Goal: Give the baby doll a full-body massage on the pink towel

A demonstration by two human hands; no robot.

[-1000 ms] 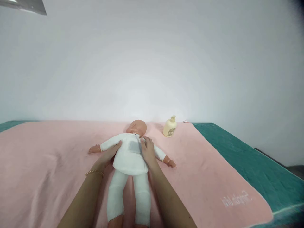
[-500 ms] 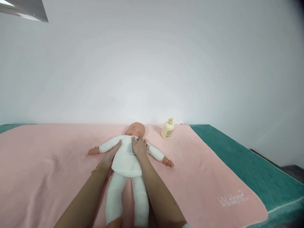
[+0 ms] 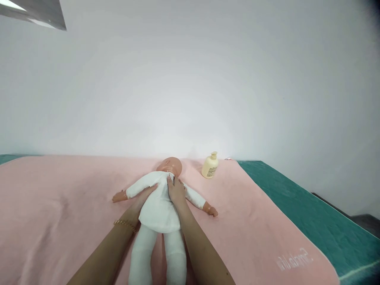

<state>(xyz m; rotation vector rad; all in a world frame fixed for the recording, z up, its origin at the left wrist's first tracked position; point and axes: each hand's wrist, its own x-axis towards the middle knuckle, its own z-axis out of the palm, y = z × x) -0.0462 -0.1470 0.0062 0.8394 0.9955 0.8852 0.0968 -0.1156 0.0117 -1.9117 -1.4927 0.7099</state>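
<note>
A doll [image 3: 160, 209] in white clothes lies on a pink cloth [image 3: 252, 237], its arms spread and its bald head [image 3: 173, 166] away from me. My left hand [image 3: 143, 198] rests along the left side of its torso, thumb on the shirt and the other fingers hidden beside or under the body. On the upper right of the chest, near the collar, lies my right hand [image 3: 177, 190], its fingers bent over the shirt. The shirt creases between my hands. Both hands hold the doll's torso.
A pale yellow pump bottle [image 3: 210, 166] stands on the cloth, to the right of the doll's head. Green fabric [image 3: 291, 190] shows along the right side. Behind rises a white wall [image 3: 178, 79]. A grey object [image 3: 35, 14] hangs at the top left.
The view has shifted a little, so the doll and bottle sit slightly lower. My right fingers have drawn closer together at the collar, and the shirt is more creased.
</note>
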